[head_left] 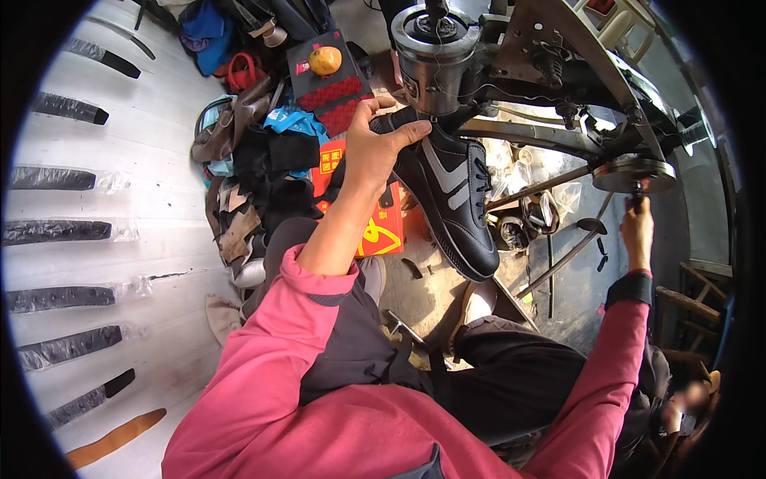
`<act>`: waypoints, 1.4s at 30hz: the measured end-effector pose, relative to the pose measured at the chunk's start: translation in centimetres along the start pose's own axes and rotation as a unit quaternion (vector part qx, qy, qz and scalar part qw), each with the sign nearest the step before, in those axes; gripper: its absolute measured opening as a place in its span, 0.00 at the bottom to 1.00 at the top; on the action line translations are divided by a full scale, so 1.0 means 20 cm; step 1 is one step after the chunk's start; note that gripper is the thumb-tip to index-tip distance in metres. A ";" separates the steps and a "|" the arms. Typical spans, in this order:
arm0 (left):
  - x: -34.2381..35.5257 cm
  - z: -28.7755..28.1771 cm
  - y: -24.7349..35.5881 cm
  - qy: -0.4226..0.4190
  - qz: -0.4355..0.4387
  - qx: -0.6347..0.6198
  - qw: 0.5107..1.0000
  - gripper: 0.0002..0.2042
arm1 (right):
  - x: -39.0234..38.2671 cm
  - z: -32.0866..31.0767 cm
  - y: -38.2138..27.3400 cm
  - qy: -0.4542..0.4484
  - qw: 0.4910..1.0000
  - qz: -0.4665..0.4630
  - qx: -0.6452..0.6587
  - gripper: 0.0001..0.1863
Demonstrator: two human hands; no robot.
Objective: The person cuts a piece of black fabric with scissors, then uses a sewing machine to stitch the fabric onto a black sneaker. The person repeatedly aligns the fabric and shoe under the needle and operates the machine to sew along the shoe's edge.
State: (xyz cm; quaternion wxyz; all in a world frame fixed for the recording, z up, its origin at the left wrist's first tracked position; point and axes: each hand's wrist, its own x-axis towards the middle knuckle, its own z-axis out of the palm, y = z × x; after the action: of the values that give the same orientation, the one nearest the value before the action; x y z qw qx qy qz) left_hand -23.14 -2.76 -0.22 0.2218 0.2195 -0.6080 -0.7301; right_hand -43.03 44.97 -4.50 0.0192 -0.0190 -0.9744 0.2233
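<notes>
A black sneaker (454, 188) with grey stripes hangs sideways under the cylindrical metal head of a shoe sewing machine (433, 73), toe toward me. My left hand (379, 148) grips its heel end, thumb on top near the machine's needle area; the inner fingers are partly hidden. Thread runs over the head, and the stitching point itself is too small to make out. At the right, my right hand (637, 231) is closed around the small handle below the machine's round hand wheel (634, 174).
Wrapped black strips (60, 231) and a brown strip (120, 437) lie on the pale surface at left. Leather scraps and cloth (239, 211) pile beside my knee. An orange fruit (325, 61) sits on a dark box (323, 88); a red box (381, 227) stands nearer. Metal legs (558, 267) brace the machine.
</notes>
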 end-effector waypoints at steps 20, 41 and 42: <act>0.05 -0.05 -0.14 0.034 0.026 0.037 0.998 0.42 | -0.13 0.17 -0.06 -0.088 0.993 -0.072 -0.008 0.19; -0.12 -0.03 -0.13 0.011 -0.020 -0.159 0.987 0.46 | -0.24 -0.25 -0.43 -0.025 0.955 -0.132 0.266 0.13; -0.12 -0.04 -0.12 0.010 -0.016 -0.152 0.988 0.44 | -0.18 -0.31 -0.38 0.029 0.966 -0.111 0.232 0.12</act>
State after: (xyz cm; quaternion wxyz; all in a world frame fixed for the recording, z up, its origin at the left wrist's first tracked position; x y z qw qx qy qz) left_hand -20.94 -1.55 -2.62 0.2467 0.2001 -0.4841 -0.8153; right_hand -39.45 40.68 4.19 0.0756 0.0877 -0.8910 0.4389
